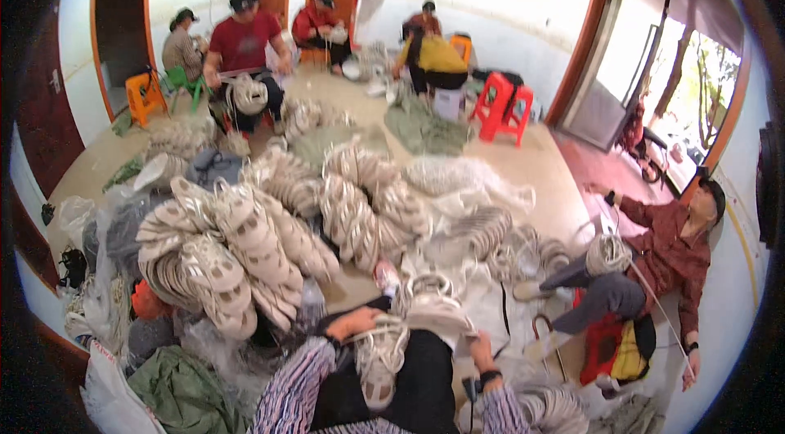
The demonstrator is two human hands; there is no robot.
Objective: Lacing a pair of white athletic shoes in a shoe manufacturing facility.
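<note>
My left hand (353,323) lies on my lap at the lower middle, fingers closed on the upper end of a white and beige shoe upper (378,356) that hangs down over my dark trousers. My right hand (481,348), with a dark wristband, sits further right and grips the edge of another pale shoe piece (437,309). A thin white cord runs between the two hands across the shoe parts. Both striped sleeves come in from the bottom edge.
Bundles of strung pale shoe uppers (233,250) are heaped on the floor ahead and to my left. A seated person in a dark red shirt (666,258) works at my right. Several other people sit at the far side near red stools (503,107) and an orange stool (143,94).
</note>
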